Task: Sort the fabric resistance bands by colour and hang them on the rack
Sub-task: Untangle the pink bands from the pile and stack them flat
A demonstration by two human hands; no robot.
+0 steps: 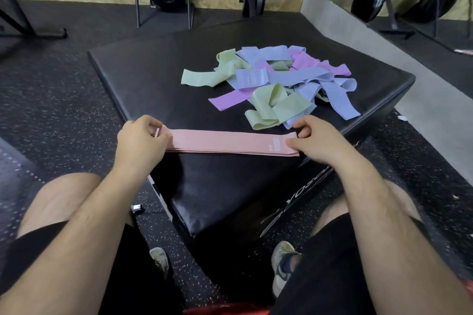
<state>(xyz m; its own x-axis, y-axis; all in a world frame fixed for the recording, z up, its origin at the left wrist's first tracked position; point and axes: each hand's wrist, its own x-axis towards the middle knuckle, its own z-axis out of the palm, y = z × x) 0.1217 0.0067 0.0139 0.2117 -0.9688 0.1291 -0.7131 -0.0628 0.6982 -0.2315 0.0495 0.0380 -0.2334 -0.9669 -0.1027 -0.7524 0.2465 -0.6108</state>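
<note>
A person squares a stack of pink bands on a black padded box in a gym.

The left hand curls its fingers round the stack's left end at the box's edge. The pink bands lie flat across the near side, and the right hand pinches their right end, thumb on top. Just behind, an unsorted pile of green, lilac and blue bands nearly touches the right hand. Gripped only at the ends, the layers may sag and fan apart when lifted, or snag a loose green band. No rack is in view.
</note>
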